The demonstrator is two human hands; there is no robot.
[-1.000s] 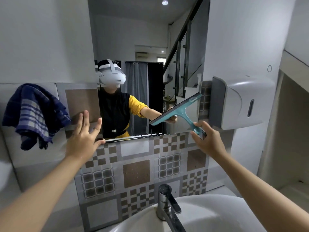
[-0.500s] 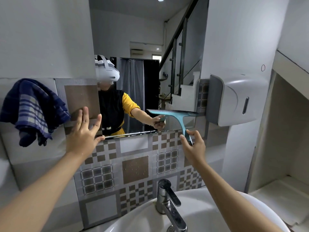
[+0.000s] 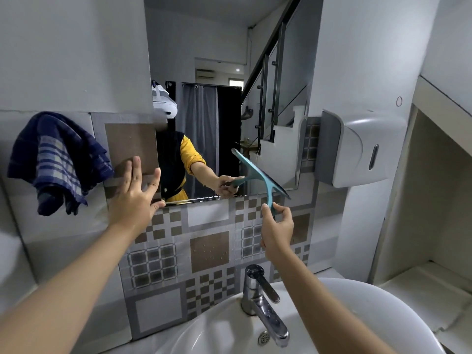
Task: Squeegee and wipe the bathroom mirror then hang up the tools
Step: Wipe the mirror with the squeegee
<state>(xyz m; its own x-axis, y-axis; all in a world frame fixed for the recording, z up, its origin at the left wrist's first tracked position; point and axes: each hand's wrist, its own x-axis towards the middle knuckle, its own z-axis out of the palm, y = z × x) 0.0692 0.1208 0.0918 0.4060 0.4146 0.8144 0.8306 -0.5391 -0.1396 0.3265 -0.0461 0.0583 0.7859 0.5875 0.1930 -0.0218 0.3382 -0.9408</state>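
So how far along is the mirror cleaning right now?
Squeegeeing is under way: the right hand holds the teal plastic squeegee against the wall mirror, left hand braced on the tiles. The blue checked cloth hangs unused, so wiping and hanging the squeegee remain.

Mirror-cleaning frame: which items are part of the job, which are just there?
Job:
squeegee, pinched by the right hand
mirror
cloth hanging on the wall
left hand, flat at the mirror's corner

Just there:
dispenser
tap
basin

Teal squeegee (image 3: 258, 172), navy plaid towel (image 3: 58, 159)
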